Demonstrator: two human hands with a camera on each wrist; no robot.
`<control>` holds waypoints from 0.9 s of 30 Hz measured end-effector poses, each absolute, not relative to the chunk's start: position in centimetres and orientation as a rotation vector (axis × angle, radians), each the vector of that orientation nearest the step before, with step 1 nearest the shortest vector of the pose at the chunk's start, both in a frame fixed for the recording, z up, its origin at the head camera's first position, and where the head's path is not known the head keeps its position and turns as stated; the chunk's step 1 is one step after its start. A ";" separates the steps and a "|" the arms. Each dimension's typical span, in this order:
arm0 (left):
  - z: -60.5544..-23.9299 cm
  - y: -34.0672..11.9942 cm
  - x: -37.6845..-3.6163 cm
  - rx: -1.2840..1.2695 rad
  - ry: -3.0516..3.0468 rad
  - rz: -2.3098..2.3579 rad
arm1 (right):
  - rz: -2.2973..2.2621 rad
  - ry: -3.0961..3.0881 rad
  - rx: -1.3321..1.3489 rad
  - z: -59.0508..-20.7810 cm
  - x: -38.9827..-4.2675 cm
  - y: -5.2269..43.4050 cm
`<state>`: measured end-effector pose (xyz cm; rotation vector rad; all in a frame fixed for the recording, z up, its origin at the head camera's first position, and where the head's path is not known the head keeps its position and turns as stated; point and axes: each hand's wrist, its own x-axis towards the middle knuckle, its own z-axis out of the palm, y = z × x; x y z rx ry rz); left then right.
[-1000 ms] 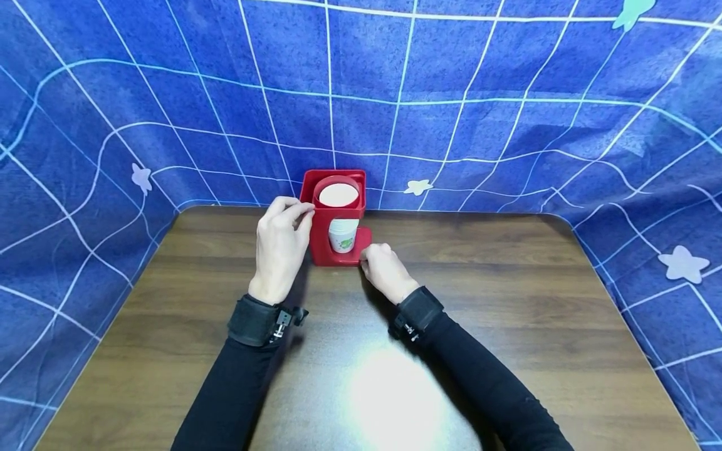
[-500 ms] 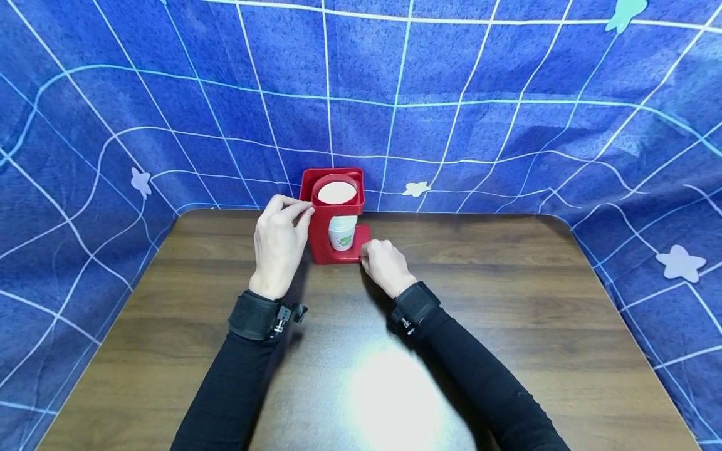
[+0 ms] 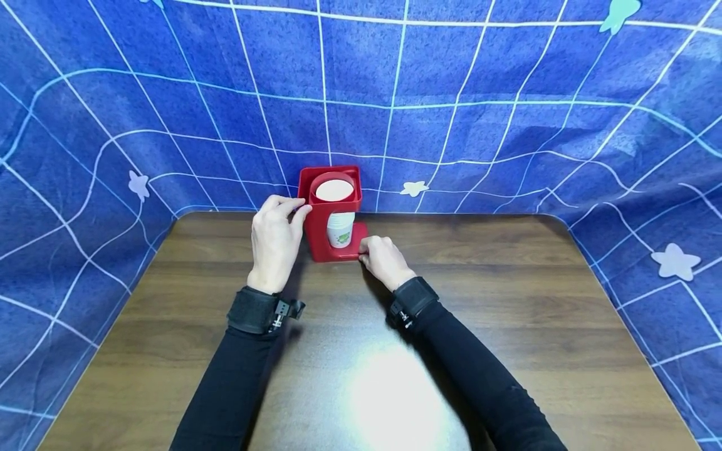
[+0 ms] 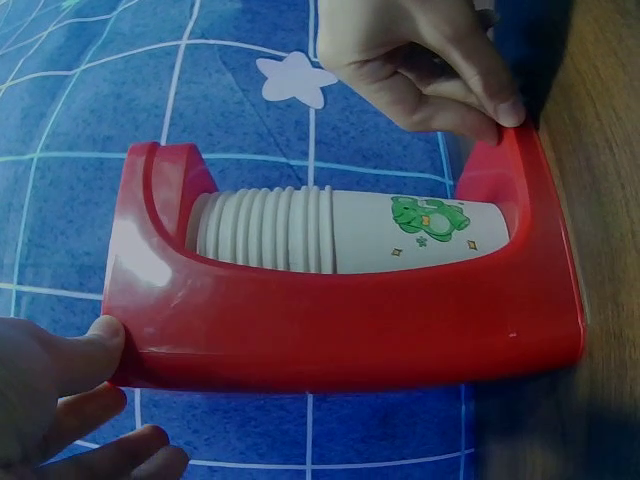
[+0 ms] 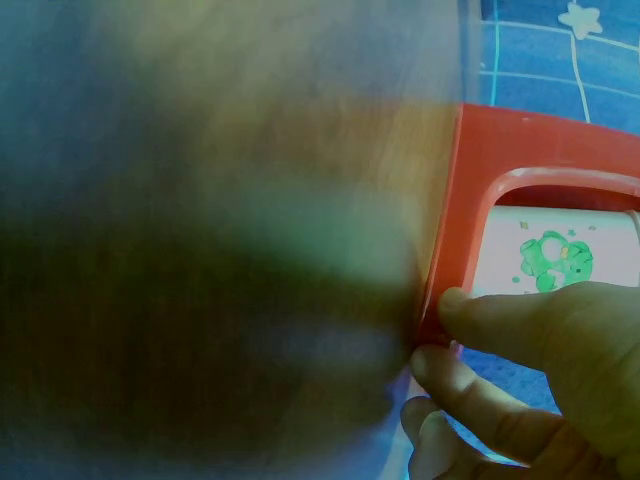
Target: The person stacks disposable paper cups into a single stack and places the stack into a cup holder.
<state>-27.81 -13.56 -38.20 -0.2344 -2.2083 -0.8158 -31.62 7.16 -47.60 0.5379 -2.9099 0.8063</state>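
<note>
Change: holder (image 3: 331,213) and both hands have slid slightly away toward the cloth (image 3: 451,94).
Head: left hand (image 3: 276,241) pinches the holder's top; right hand (image 3: 383,260) grips its base, on the table (image 3: 507,300).
Left wrist: thumb (image 4: 85,350) presses the top; cups (image 4: 340,232) stacked inside.
Right wrist: fingers (image 5: 520,330) curled on the base edge.

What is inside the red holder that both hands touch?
Inside the red holder sits a stack of white paper cups; the outermost cup shows a green print. How many cups are nested cannot be counted, and the holder's wall covers part of the stack.
</note>
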 end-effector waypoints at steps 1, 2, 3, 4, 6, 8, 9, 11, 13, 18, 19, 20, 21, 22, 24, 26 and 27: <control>-38.2 -13.6 -27.9 -0.235 -2.207 -0.815 | 0.814 -2.914 0.540 -47.7 -31.7 7.2; -38.2 -13.6 -27.9 -0.237 -2.208 -0.812 | 0.815 -2.917 0.539 -47.8 -31.8 7.2; -38.2 -13.6 -28.0 -0.238 -2.212 -0.809 | 0.820 -2.898 0.558 -49.0 -32.7 7.5; -38.2 -13.6 -28.1 -0.242 -2.219 -0.804 | 0.822 -2.895 0.557 -49.0 -32.8 7.5; -38.1 -13.6 -28.3 -0.247 -2.236 -0.792 | 0.832 -2.894 0.555 -49.1 -33.0 7.5; -38.1 -13.7 -28.5 -0.249 -2.248 -0.780 | 0.830 -2.896 0.544 -49.0 -33.1 7.5; -38.1 -13.7 -28.6 -0.249 -2.252 -0.777 | 0.830 -2.897 0.542 -49.0 -33.2 7.5; -38.0 -13.6 -28.8 -0.251 -2.255 -0.767 | 0.827 -2.924 0.511 -47.8 -32.6 7.1; -38.0 -13.6 -29.0 -0.247 -2.257 -0.759 | 0.825 -2.937 0.493 -47.7 -32.8 7.0; -38.0 -13.4 -29.1 -0.224 -2.267 -0.733 | 0.831 -2.957 0.463 -47.7 -33.0 6.9; -38.0 -13.4 -29.1 -0.218 -2.272 -0.730 | 0.837 -2.955 0.456 -47.8 -33.0 6.9; -38.1 -13.4 -29.1 -0.212 -2.276 -0.728 | 0.842 -2.952 0.450 -47.9 -33.0 6.9; -38.2 -13.4 -29.1 -0.206 -2.281 -0.726 | 0.848 -2.948 0.443 -47.9 -33.1 6.9; -38.2 -13.3 -29.0 -0.202 -2.289 -0.723 | 0.856 -2.944 0.436 -48.0 -33.1 7.0; -38.3 -13.3 -28.9 -0.196 -2.304 -0.720 | 0.868 -2.938 0.433 -48.1 -33.1 7.0; -38.4 -13.3 -28.8 -0.187 -2.321 -0.710 | 0.867 -2.933 0.447 -48.1 -33.2 7.0; -38.5 -13.2 -28.7 -0.183 -2.331 -0.702 | 0.864 -2.933 0.455 -48.1 -33.2 7.0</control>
